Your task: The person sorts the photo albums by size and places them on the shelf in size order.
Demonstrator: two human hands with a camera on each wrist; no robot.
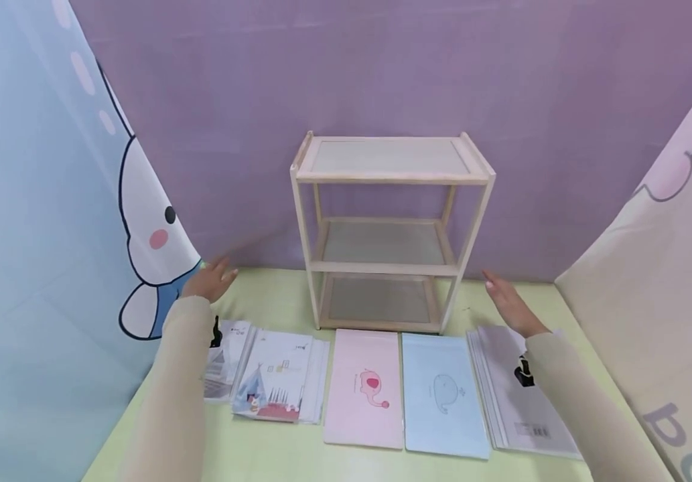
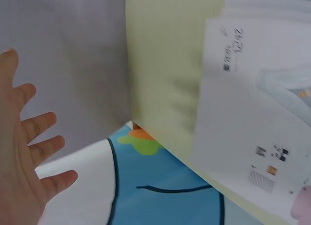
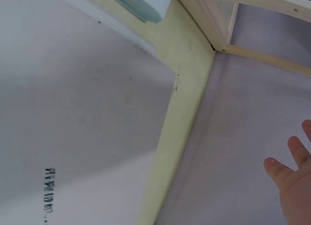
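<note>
My left hand (image 1: 208, 281) hovers over the back left of the table, fingers spread and holding nothing. Below it lie white printed booklets (image 1: 276, 371) with a tent picture. At the right my right hand (image 1: 508, 304) hangs in the air with straight fingers, above a stack of grey-white booklets (image 1: 520, 395) with a barcode. Between the stacks lie a pink booklet (image 1: 365, 388) with an elephant and a blue booklet (image 1: 447, 395) with a whale, side by side. The left wrist view shows the left fingers (image 2: 46, 149) spread apart; the right wrist view shows part of the right hand (image 3: 296, 186).
A pale wooden three-tier shelf (image 1: 394, 179) stands behind the booklets, against the purple backdrop (image 1: 382, 67). Cartoon-printed cloth (image 1: 32, 201) walls the left side and a cream cloth (image 1: 671, 288) the right. The tabletop (image 1: 267, 294) is pale green.
</note>
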